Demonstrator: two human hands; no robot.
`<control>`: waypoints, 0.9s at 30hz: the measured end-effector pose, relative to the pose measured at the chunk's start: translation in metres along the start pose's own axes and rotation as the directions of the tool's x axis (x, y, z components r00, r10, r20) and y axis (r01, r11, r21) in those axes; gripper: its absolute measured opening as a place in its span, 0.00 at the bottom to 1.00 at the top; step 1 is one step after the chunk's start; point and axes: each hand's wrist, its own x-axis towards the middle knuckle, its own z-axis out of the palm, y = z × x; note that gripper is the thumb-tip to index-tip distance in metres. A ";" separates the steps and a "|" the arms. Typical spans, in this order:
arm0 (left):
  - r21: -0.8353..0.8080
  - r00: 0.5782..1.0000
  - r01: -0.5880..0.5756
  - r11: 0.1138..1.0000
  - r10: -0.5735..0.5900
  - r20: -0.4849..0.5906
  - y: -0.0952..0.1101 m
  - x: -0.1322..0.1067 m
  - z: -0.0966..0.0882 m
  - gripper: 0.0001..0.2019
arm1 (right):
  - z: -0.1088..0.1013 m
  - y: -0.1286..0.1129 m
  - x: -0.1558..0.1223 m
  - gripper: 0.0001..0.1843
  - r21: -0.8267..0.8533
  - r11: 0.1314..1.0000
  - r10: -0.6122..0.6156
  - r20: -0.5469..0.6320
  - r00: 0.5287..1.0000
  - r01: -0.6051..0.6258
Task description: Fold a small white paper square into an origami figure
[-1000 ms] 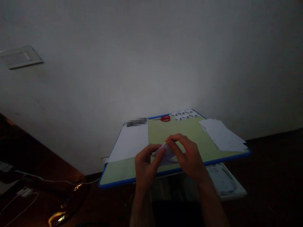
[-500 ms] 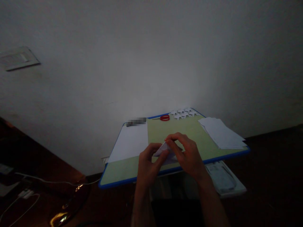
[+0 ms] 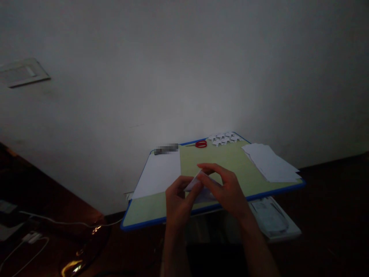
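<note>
Dim light. Both hands meet over the near edge of a green board with a blue rim (image 3: 138, 215). Left hand (image 3: 178, 200) and right hand (image 3: 227, 188) each pinch a small folded piece of white paper (image 3: 201, 190) between thumb and fingers, holding it just above the board's near middle. A flat white sheet (image 3: 160, 173) lies on the board's left part. A loose stack of white sheets (image 3: 269, 162) sits at the right. At the far edge: red-handled scissors (image 3: 200, 144), and just right of them a cluster of small folded white paper shapes (image 3: 224, 139).
</note>
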 end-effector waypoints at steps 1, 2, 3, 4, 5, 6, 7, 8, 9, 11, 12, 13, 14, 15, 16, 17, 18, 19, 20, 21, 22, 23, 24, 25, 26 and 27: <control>0.009 1.000 -0.003 1.000 0.003 0.005 0.000 0.000 0.000 0.12 | 0.000 0.000 0.000 0.07 0.010 1.000 0.013 -0.001 1.000 -0.013; 0.018 1.000 -0.007 1.000 0.007 0.008 0.000 0.000 0.000 0.12 | 0.001 0.000 0.000 0.05 0.018 1.000 0.021 0.001 1.000 -0.021; 0.022 1.000 -0.012 1.000 0.011 0.008 0.000 0.000 0.000 0.12 | 0.001 -0.001 0.001 0.04 0.024 0.999 0.024 0.007 1.000 -0.025; 0.022 1.000 -0.014 1.000 0.014 0.006 0.000 0.000 0.000 0.12 | 0.000 -0.001 0.001 0.04 0.030 0.999 0.022 0.014 1.000 -0.022; 0.020 1.000 -0.015 1.000 0.014 0.005 0.000 0.000 0.000 0.12 | 0.000 -0.002 0.002 0.04 0.033 0.999 0.017 0.020 1.000 -0.018; 0.017 1.000 -0.012 1.000 0.012 0.006 0.000 0.000 0.000 0.12 | -0.001 -0.002 0.002 0.04 0.036 0.999 0.012 0.025 1.000 -0.013; 0.016 1.000 -0.008 1.000 0.008 0.009 0.001 0.000 0.000 0.12 | -0.001 -0.003 0.002 0.04 0.040 0.999 0.009 0.027 1.000 -0.010; 0.017 1.000 -0.005 1.000 0.005 0.011 0.001 0.000 0.000 0.12 | -0.002 -0.003 0.002 0.04 0.043 0.999 0.009 0.026 1.000 -0.010; 0.021 1.000 -0.003 1.000 0.003 0.012 0.001 0.000 0.000 0.12 | -0.002 -0.003 0.002 0.04 0.047 0.999 0.012 0.023 1.000 -0.013; 0.033 1.000 0.000 0.999 0.000 0.021 0.002 0.000 0.000 0.12 | -0.003 -0.003 0.002 0.04 0.052 0.998 0.024 0.018 1.000 -0.025; 0.040 1.000 0.002 0.999 -0.003 0.031 0.003 0.000 -0.001 0.12 | -0.003 -0.002 0.002 0.04 0.054 0.998 0.027 0.019 0.999 -0.028; 0.048 0.999 0.005 0.999 -0.008 0.046 0.004 0.000 -0.001 0.13 | -0.004 -0.002 0.002 0.04 0.055 0.998 0.028 0.022 0.999 -0.029; 0.054 0.998 0.008 0.999 -0.012 0.067 0.005 -0.001 -0.002 0.13 | -0.004 -0.002 0.002 0.04 0.057 0.998 0.026 0.027 0.999 -0.027; 0.059 0.996 0.009 0.998 -0.014 0.085 0.006 -0.001 -0.003 0.13 | -0.004 -0.001 0.002 0.04 0.059 0.998 0.024 0.031 0.999 -0.025; 0.063 0.995 0.008 0.998 -0.014 0.097 0.008 -0.001 -0.004 0.13 | -0.004 -0.001 0.002 0.04 0.061 0.998 0.021 0.031 0.999 -0.023; 0.070 0.995 0.002 0.998 -0.009 0.097 0.009 -0.001 -0.005 0.13 | -0.005 0.000 0.002 0.04 0.062 0.998 0.020 0.029 0.999 -0.021; 0.077 0.996 -0.005 0.997 -0.002 0.091 0.009 -0.001 -0.006 0.13 | -0.005 0.000 0.002 0.05 0.062 0.998 0.019 0.027 0.999 -0.020; 0.085 0.997 -0.013 0.996 0.006 0.079 0.009 -0.001 -0.006 0.13 | -0.005 0.000 0.002 0.05 0.060 0.998 0.017 0.026 0.999 -0.019; 0.093 0.998 -0.019 0.995 0.013 0.065 0.008 0.000 -0.007 0.13 | -0.004 0.000 0.002 0.05 0.058 0.998 0.016 0.026 1.000 -0.017; 0.100 0.998 -0.024 0.995 0.018 0.055 0.007 0.000 -0.007 0.13 | -0.004 0.000 0.002 0.05 0.056 0.998 0.013 0.025 1.000 -0.015; 0.106 0.998 -0.030 0.994 0.025 0.050 0.005 0.001 -0.007 0.13 | -0.004 0.000 0.003 0.05 0.056 0.998 0.012 0.027 1.000 -0.014; 0.114 0.998 -0.037 0.993 0.032 0.045 0.003 0.002 -0.007 0.14 | -0.004 0.000 0.003 0.06 0.057 0.998 0.012 0.029 1.000 -0.014; 0.125 0.998 -0.046 0.991 0.041 0.041 0.002 0.002 -0.007 0.14 | -0.004 0.000 0.003 0.06 0.059 0.998 0.014 0.029 0.999 -0.015; 0.141 0.998 -0.059 0.988 0.054 0.038 0.001 0.003 -0.006 0.14 | -0.004 0.000 0.003 0.05 0.062 0.998 0.015 0.028 0.999 -0.017; 0.161 0.997 -0.073 0.984 0.068 0.034 0.000 0.003 -0.006 0.14 | -0.004 0.000 0.003 0.05 0.064 0.998 0.015 0.027 1.000 -0.017; 0.183 0.996 -0.087 0.979 0.083 0.027 0.000 0.003 -0.006 0.14 | -0.004 0.000 0.003 0.05 0.065 0.998 0.015 0.026 1.000 -0.016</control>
